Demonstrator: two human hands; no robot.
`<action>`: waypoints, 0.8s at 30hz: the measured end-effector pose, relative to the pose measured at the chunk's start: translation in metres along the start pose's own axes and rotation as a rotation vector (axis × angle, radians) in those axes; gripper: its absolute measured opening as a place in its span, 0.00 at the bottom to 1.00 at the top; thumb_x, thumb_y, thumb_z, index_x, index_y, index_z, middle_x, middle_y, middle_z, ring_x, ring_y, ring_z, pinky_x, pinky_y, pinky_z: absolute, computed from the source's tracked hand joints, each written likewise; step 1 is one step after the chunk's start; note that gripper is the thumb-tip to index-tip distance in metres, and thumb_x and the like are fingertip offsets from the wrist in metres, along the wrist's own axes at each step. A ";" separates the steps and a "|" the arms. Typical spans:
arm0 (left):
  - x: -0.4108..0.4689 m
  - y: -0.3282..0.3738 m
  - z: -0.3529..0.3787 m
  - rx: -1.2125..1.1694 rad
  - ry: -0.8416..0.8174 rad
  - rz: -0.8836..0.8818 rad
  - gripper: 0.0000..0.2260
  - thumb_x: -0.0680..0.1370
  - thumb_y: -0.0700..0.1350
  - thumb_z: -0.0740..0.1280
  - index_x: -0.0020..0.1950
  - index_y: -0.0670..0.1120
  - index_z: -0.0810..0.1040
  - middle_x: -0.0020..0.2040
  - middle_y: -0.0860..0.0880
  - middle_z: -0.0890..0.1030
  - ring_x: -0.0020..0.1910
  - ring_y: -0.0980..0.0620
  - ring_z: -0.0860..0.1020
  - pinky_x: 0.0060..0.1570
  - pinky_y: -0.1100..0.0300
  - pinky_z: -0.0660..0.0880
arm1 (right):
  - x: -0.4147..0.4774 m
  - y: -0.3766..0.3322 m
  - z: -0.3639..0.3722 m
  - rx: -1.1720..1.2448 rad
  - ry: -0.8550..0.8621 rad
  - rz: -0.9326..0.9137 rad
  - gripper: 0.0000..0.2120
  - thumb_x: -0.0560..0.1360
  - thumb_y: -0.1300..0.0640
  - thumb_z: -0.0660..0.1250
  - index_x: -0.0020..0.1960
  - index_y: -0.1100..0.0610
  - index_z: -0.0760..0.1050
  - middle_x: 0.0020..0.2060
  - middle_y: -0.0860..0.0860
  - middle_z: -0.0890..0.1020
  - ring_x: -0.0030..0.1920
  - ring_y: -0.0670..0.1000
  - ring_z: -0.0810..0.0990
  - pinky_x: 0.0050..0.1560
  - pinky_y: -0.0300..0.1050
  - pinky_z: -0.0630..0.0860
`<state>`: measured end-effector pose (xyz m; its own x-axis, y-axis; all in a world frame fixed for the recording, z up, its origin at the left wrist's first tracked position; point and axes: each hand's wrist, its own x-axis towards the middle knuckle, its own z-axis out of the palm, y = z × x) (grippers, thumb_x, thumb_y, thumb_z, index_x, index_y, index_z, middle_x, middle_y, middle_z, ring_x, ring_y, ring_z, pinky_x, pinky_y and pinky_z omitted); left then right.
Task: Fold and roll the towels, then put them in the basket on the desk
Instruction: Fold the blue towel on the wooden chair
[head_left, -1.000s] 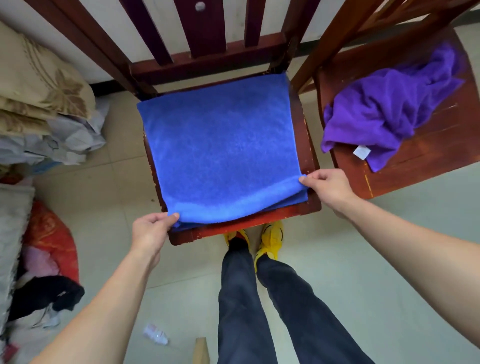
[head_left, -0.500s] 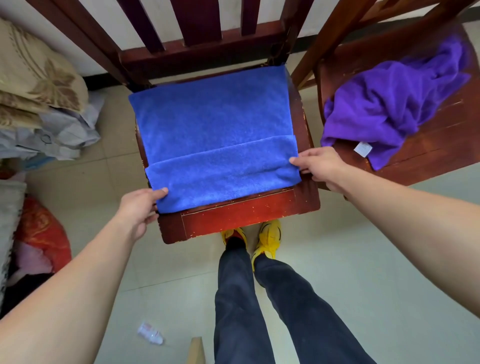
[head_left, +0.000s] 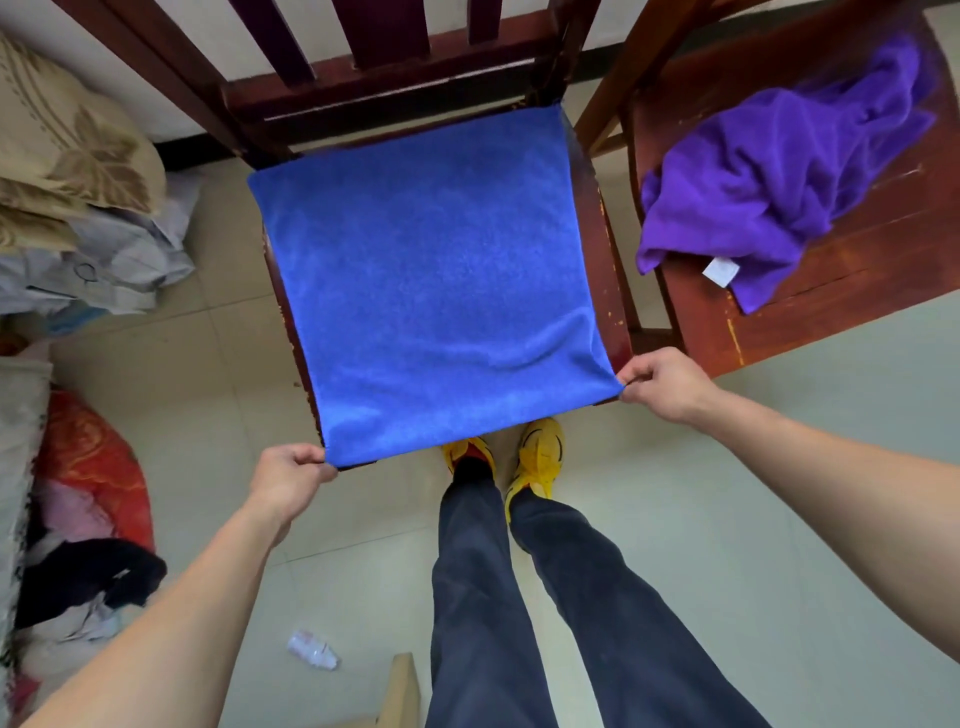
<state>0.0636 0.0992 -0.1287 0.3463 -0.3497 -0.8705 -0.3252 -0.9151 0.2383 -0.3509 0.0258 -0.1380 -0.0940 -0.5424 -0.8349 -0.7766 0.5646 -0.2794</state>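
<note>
The squarish blue towel (head_left: 436, 280) lay flat on the chair (head_left: 609, 291), left hand (head_left: 285, 478) and right hand (head_left: 665, 382) pinching its near corners. The purple towel (head_left: 779, 171)'s tag (head_left: 720, 270) was illegible.

Single cam, head-worn, wide-angle, looks fwd & steeply down. Close above blue square terry towel (head_left: 441, 291) on dark red wooden chair seat (head_left: 610, 312), mid-frame. Wearer's dark-trousered legs (head_left: 478, 597) at near edge, dark wooden chair-back slats (head_left: 395, 31) at far edge.

The blue towel (head_left: 436, 280) is matt, fuzzy cloth. Under it, the chair (head_left: 607, 291) is dark red varnished wood, glossy and chipped along its edges. At two o'clock, a purple towel (head_left: 779, 171) looks equally plush and matt on a second chair (head_left: 857, 291) of scratched wood.
</note>
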 end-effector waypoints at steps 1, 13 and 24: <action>0.001 0.000 0.002 -0.001 -0.026 -0.005 0.06 0.70 0.31 0.71 0.38 0.41 0.78 0.36 0.45 0.76 0.36 0.49 0.70 0.35 0.61 0.65 | 0.001 -0.001 0.004 0.022 -0.018 0.001 0.05 0.68 0.62 0.74 0.38 0.53 0.81 0.29 0.47 0.76 0.31 0.48 0.71 0.36 0.42 0.68; 0.002 -0.013 0.007 -0.003 -0.135 -0.015 0.11 0.71 0.38 0.74 0.34 0.44 0.73 0.34 0.47 0.72 0.35 0.49 0.67 0.36 0.58 0.65 | -0.002 0.015 0.018 0.088 -0.034 0.005 0.07 0.67 0.59 0.77 0.37 0.60 0.80 0.26 0.52 0.76 0.30 0.51 0.75 0.42 0.54 0.79; 0.004 -0.021 0.022 -0.213 -0.026 -0.166 0.11 0.70 0.36 0.75 0.36 0.42 0.73 0.37 0.44 0.77 0.39 0.49 0.76 0.49 0.52 0.76 | -0.011 0.007 0.031 0.371 0.035 0.257 0.12 0.68 0.59 0.77 0.35 0.56 0.73 0.36 0.53 0.82 0.40 0.53 0.83 0.35 0.43 0.76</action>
<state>0.0525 0.1219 -0.1465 0.3562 -0.1888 -0.9151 -0.0723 -0.9820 0.1745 -0.3363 0.0551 -0.1454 -0.2805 -0.3722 -0.8847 -0.4503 0.8651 -0.2212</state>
